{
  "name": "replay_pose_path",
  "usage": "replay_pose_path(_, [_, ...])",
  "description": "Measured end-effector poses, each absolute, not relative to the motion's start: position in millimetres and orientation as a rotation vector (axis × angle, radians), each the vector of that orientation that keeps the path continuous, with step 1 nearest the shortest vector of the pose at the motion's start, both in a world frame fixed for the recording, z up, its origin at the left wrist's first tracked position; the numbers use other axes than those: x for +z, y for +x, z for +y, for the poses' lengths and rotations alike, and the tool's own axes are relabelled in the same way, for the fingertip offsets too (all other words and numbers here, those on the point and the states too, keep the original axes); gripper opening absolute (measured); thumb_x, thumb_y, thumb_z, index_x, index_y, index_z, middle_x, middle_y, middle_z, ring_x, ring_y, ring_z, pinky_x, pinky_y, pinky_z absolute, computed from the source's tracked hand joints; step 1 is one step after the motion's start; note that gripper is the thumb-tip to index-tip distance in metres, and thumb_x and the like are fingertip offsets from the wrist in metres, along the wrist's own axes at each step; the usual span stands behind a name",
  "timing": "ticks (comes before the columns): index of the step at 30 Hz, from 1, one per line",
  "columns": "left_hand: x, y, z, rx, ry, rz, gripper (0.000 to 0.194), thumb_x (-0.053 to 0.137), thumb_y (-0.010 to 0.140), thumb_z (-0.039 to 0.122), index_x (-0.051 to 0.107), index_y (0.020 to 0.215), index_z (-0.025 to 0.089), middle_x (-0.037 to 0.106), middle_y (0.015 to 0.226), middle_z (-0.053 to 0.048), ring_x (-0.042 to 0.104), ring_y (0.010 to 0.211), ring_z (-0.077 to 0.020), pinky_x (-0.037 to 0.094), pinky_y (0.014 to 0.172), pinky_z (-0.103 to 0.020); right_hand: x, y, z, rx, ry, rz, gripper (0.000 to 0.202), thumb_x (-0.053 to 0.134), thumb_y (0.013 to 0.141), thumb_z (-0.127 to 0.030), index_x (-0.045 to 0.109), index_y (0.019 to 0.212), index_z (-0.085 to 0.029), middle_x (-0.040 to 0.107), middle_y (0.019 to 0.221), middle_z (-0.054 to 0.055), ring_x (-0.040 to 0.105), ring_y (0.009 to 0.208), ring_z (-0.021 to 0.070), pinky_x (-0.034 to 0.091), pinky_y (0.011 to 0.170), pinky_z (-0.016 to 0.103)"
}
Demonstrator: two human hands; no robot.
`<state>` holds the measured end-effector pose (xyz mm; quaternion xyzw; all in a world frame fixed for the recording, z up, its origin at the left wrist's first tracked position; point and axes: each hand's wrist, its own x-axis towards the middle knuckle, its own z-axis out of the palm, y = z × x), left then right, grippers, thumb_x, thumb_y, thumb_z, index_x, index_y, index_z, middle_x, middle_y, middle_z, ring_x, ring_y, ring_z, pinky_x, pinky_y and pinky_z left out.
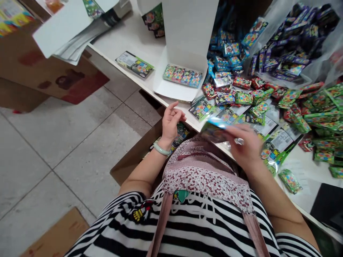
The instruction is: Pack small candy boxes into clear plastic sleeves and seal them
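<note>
My left hand (171,123) hovers by the table's front edge with nothing in it, its fingers loosely bent and apart. In my right hand (245,144) is a shiny dark packet (213,132), pinched at its right end and blurred by motion. Just beyond the hands stands a white carton (187,32), whose lower panel carries a row of small colourful boxes (182,75). Flat printed packets (202,108) lie along the table edge beneath the right hand. One more printed packet (135,65) rests left of the carton.
Piles of small blue boxes (227,53), red boxes (242,82) and green boxes (324,117) cover the table's right side. Purple boxes (292,46) fill a clear bag. An open cardboard box (128,166) with packets sits below the edge. White flat cartons (64,28) lie at left.
</note>
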<state>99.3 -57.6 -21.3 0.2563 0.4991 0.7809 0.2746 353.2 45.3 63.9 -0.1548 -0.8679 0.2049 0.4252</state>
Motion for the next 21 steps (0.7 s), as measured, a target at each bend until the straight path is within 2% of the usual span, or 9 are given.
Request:
replay_pose_path(3, [-23.2, 102.7, -56.1, 2.076, 0.723, 1.331, 0.046, 0.075, 0.082, 0.045, 0.061, 0.12, 0.025, 0.065, 0.079, 0.002, 0.063, 0.065, -0.0091, 0.053, 0.065, -0.023, 63.3, 332.4, 38.9, 0.402, -0.321, -2.217, 0.04, 0.064, 0.092, -0.017, 0.06, 0.127, -0.036, 0.07, 0.096, 0.002, 0.067, 0.074, 0.0168, 0.051, 0.06, 0.028])
replay_pose_path(9, [-19.7, 105.1, -52.6, 2.028, 0.874, 1.353, 0.041, 0.072, 0.086, 0.044, 0.06, 0.12, 0.024, 0.065, 0.082, 0.001, 0.064, 0.068, -0.0094, 0.054, 0.067, -0.024, 84.6, 340.2, 35.6, 0.41, -0.334, -2.083, 0.046, 0.065, 0.09, -0.013, 0.059, 0.129, -0.037, 0.07, 0.099, 0.003, 0.068, 0.078, 0.018, 0.054, 0.063, 0.03])
replay_pose_path(16, [-11.7, 116.3, -47.6, 1.952, 1.084, 1.358, 0.038, 0.067, 0.091, 0.041, 0.059, 0.123, 0.023, 0.065, 0.084, 0.0, 0.064, 0.073, -0.0105, 0.056, 0.073, -0.027, 63.1, 332.3, 45.7, 0.455, -0.371, -2.184, 0.038, 0.062, 0.093, -0.015, 0.059, 0.126, -0.035, 0.069, 0.096, 0.004, 0.069, 0.082, 0.0192, 0.056, 0.065, 0.031])
replay_pose_path(19, [-2.3, 122.3, -42.1, 1.92, 1.275, 1.356, 0.037, 0.064, 0.093, 0.035, 0.057, 0.129, 0.026, 0.066, 0.095, -0.003, 0.065, 0.084, -0.0123, 0.057, 0.081, -0.029, 57.6, 328.8, 52.1, 0.528, -0.392, -2.153, 0.037, 0.061, 0.094, -0.016, 0.058, 0.126, -0.034, 0.068, 0.097, 0.004, 0.069, 0.084, 0.0193, 0.057, 0.067, 0.031])
replay_pose_path(21, [6.5, 126.4, -35.8, 1.91, 1.443, 1.308, 0.045, 0.067, 0.091, 0.033, 0.054, 0.134, 0.029, 0.065, 0.113, -0.006, 0.065, 0.102, -0.0164, 0.056, 0.089, -0.032, 59.0, 328.7, 55.3, 0.573, -0.39, -2.14, 0.035, 0.06, 0.094, -0.016, 0.059, 0.125, -0.033, 0.068, 0.096, 0.004, 0.069, 0.085, 0.0197, 0.057, 0.068, 0.033])
